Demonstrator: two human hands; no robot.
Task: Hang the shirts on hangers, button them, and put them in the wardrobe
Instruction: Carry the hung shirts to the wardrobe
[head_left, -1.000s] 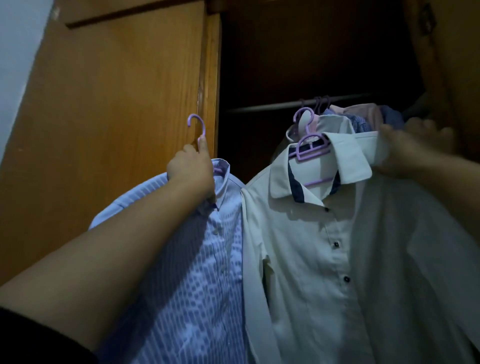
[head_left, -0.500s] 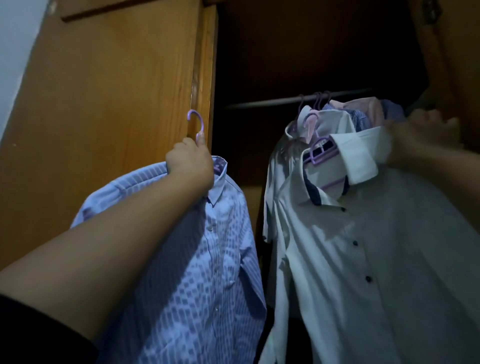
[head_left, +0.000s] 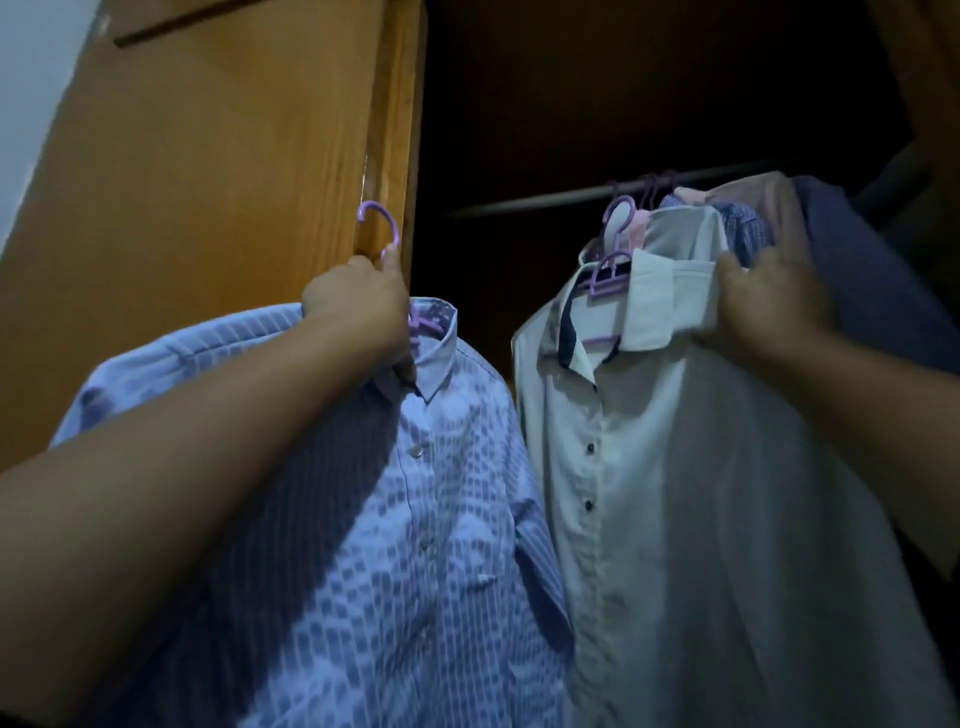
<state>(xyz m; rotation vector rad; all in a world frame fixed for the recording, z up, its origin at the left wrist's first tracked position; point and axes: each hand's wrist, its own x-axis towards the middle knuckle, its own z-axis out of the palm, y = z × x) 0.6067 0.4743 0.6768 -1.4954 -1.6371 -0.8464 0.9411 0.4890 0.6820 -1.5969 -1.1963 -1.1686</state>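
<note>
The blue shirt (head_left: 415, 519), a thin cotton-like cloth woven in fine stripes and small pale checks, hangs buttoned on a lilac plastic hanger (head_left: 382, 228) whose rounded hook stands free just beside the wardrobe door (head_left: 218, 171). The left hand (head_left: 358, 306) holds it up, fingers curled tight round the hanger's neck at the collar. Just beside it, sleeves nearly touching, is the white shirt (head_left: 701, 493), smooth and plain with small dark buttons and navy trim inside the collar, on a second lilac hanger (head_left: 610, 273). The right hand (head_left: 769, 301) grips its collar and shoulder, fingers closed on the cloth.

Two shirts are in hand; behind the white one at least three more garments, pink, blue-checked and dark, hang bunched on the metal rail (head_left: 571, 200) inside the dark wardrobe. Two of the white shirt's dark buttons are plain.

Against half a second ago, the two shirts sit closer together, and the right hand has come forward onto the collar.
</note>
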